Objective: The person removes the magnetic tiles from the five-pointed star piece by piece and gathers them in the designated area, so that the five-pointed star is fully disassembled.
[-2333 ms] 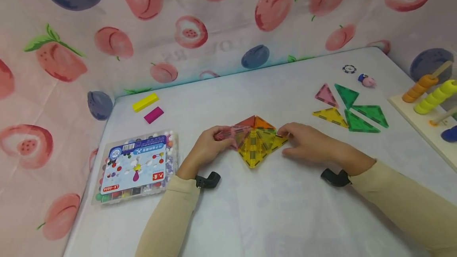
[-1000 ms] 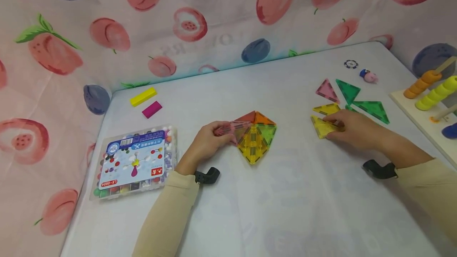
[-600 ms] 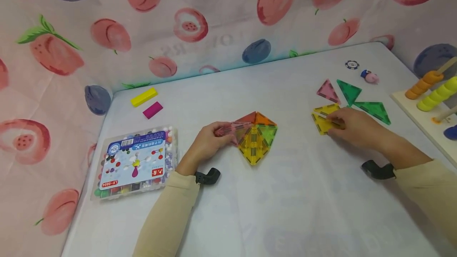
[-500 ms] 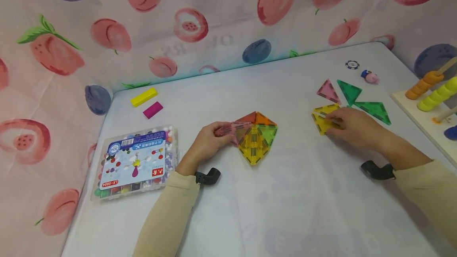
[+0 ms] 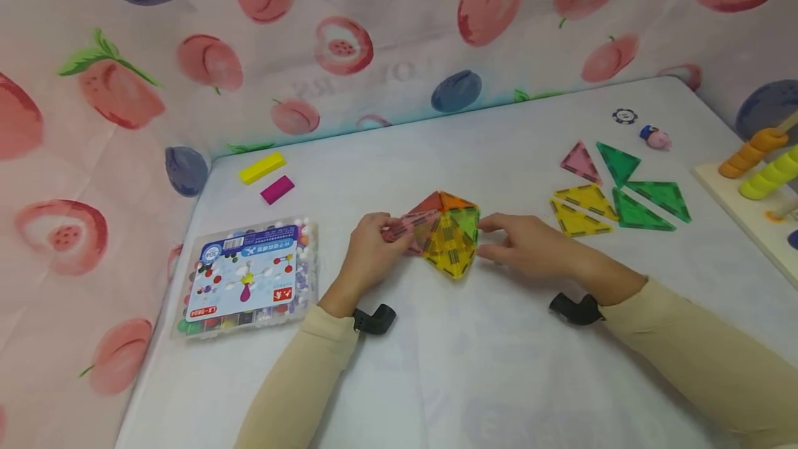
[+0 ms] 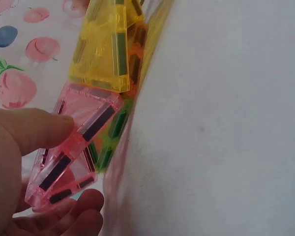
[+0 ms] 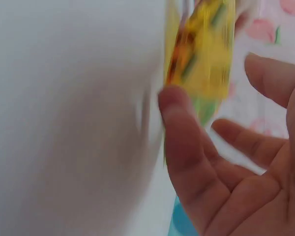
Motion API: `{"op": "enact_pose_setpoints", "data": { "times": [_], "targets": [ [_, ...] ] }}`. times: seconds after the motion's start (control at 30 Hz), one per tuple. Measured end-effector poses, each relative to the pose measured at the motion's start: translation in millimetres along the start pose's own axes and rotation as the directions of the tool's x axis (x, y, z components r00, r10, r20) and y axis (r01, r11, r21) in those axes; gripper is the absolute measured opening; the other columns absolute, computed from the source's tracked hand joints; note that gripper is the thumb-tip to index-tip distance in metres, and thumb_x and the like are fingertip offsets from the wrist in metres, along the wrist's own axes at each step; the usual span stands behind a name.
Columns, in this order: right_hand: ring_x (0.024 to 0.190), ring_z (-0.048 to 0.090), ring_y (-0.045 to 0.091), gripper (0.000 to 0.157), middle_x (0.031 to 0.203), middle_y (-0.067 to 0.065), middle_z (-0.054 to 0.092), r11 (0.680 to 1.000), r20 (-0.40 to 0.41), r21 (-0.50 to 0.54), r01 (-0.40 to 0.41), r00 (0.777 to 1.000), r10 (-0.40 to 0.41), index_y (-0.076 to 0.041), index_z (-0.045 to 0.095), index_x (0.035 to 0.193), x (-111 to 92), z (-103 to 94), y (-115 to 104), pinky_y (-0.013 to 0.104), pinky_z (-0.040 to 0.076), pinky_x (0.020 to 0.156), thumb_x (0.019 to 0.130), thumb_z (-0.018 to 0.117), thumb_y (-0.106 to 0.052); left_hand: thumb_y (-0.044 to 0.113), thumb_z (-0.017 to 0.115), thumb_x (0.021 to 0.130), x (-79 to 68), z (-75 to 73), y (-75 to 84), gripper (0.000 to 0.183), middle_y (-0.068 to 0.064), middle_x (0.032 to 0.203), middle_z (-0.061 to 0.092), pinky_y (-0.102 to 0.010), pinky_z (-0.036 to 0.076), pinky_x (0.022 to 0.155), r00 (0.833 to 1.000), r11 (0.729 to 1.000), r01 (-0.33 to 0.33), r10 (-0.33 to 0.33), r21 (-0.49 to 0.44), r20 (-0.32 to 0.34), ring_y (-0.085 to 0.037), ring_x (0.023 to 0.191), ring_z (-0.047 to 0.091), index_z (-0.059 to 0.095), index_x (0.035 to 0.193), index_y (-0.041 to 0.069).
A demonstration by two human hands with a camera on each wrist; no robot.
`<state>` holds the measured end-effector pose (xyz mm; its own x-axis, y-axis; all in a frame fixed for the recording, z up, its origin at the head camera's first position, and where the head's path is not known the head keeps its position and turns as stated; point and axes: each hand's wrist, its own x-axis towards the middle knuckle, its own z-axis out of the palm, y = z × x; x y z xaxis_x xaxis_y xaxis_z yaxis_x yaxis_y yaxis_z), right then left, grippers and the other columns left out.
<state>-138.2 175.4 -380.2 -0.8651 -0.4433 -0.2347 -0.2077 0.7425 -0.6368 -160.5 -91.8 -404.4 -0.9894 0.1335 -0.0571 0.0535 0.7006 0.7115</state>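
A shape of see-through magnetic tiles stands mid-table, with yellow tiles (image 5: 450,248) at the front, orange (image 5: 460,201) and red ones behind, and a green tile (image 5: 469,222) on its right. My left hand (image 5: 364,251) pinches a pink triangle tile (image 6: 81,115) at the shape's left side, thumb on top and fingers beneath. On the other side is my right hand (image 5: 530,248), its fingertips close by the green tile. In the right wrist view, thumb and fingers (image 7: 184,132) are spread apart with nothing gripped, beside a blurred yellow tile (image 7: 214,64).
Loose triangle tiles lie at the right: two yellow (image 5: 582,217), one pink (image 5: 581,161) and several green (image 5: 661,198). Behind them are a poker chip (image 5: 625,116) and a small figure (image 5: 656,137). A bead-peg board (image 5: 717,189), a bead case (image 5: 246,279) and yellow and magenta blocks (image 5: 277,190) flank the table.
My right hand carried a yellow triangle tile from the shape to the right, laid it by another yellow one, let go and came back. The shape has turned slightly; my left hand keeps its pinch.
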Motion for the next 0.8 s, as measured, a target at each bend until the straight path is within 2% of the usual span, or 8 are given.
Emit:
{"op": "enact_pose_setpoints", "data": {
  "times": [0.07,0.17,0.27,0.4,0.5,0.57,0.7,0.8],
  "targets": [
    [0.077,0.054,0.012,0.066,0.091,-0.003,0.062,0.999,0.022,0.034,-0.017,1.000,0.016,-0.014,0.040,0.132,8,6.9,-9,0.040,0.043,0.081,0.082,0.053,-0.054,0.037,0.064,0.079,-4.3,-0.7,1.0,0.041,-0.009,0.121,0.048,-0.035,0.041,0.087,1.000,1.000,0.010,-0.010,0.007,-0.016,-0.022,0.106,0.046,0.060,0.103,0.005],
    [0.066,0.049,0.015,0.071,0.072,0.000,0.055,0.997,0.014,0.067,-0.040,0.999,0.039,-0.014,0.037,0.134,18,11.3,-18,0.037,0.043,0.068,0.079,0.056,-0.055,0.038,0.064,0.079,-13.2,-4.5,2.2,0.036,-0.009,0.112,0.051,-0.032,0.045,0.075,1.000,0.999,0.000,0.000,0.036,-0.008,-0.020,0.093,0.049,0.059,0.096,0.006],
    [0.073,0.051,0.019,0.065,0.090,0.007,0.057,0.993,-0.018,0.108,-0.044,0.999,0.047,-0.014,0.039,0.133,28,9.1,-19,0.033,0.044,0.061,0.081,0.058,-0.048,0.042,0.063,0.079,-23.5,-11.0,2.3,0.031,-0.002,0.096,0.055,-0.029,0.043,0.065,0.997,0.998,-0.024,0.019,0.064,0.071,-0.017,0.081,0.049,0.059,0.089,0.012],
    [0.106,0.050,0.026,0.053,0.129,0.008,0.045,0.983,-0.036,0.183,-0.030,0.999,0.038,-0.011,0.043,0.130,43,2.4,-9,0.040,0.044,0.082,0.088,0.053,-0.041,0.043,0.061,0.081,-33.2,-19.8,0.9,0.024,0.008,0.085,0.057,-0.026,0.045,0.067,0.970,0.997,-0.070,0.059,0.034,0.238,-0.011,0.080,0.052,0.061,0.088,0.021],
    [0.114,0.045,0.029,0.051,0.128,0.010,0.046,0.980,-0.041,0.200,-0.020,0.999,0.029,-0.009,0.044,0.129,53,-1.9,-2,0.043,0.038,0.090,0.089,0.050,-0.041,0.039,0.061,0.082,-31.9,-24.1,-2.6,0.021,0.008,0.088,0.059,-0.026,0.047,0.068,0.946,0.995,-0.087,0.095,-0.038,0.311,-0.011,0.083,0.054,0.062,0.093,0.022],
    [0.113,0.045,0.029,0.051,0.125,0.010,0.047,0.981,-0.045,0.194,-0.021,0.999,0.031,-0.008,0.044,0.129,59,-4.3,0,0.043,0.037,0.091,0.089,0.050,-0.041,0.036,0.063,0.082,-26.2,-25.5,-5.7,0.023,0.006,0.094,0.059,-0.027,0.047,0.069,0.949,0.994,-0.078,0.096,-0.071,0.300,-0.012,0.086,0.054,0.061,0.099,0.020],
    [0.114,0.043,0.028,0.049,0.123,0.010,0.048,0.982,-0.048,0.187,-0.027,0.998,0.037,-0.008,0.045,0.128,69,-8.6,1,0.043,0.035,0.093,0.090,0.050,-0.038,0.034,0.062,0.083,-6.9,-25.2,-11.4,0.039,0.003,0.113,0.053,-0.031,0.045,0.080,0.979,0.998,-0.034,0.043,-0.047,0.200,-0.014,0.099,0.050,0.053,0.118,0.020],
    [0.116,0.041,0.027,0.048,0.124,0.009,0.048,0.981,-0.038,0.191,-0.029,0.999,0.036,-0.008,0.045,0.129,75,-10.3,2,0.044,0.033,0.095,0.090,0.050,-0.037,0.032,0.060,0.085,8.3,-21.3,-14.8,0.046,0.003,0.124,0.047,-0.036,0.037,0.092,0.985,0.999,-0.022,0.026,-0.025,0.171,-0.015,0.110,0.043,0.047,0.128,0.023]
  ]
}}
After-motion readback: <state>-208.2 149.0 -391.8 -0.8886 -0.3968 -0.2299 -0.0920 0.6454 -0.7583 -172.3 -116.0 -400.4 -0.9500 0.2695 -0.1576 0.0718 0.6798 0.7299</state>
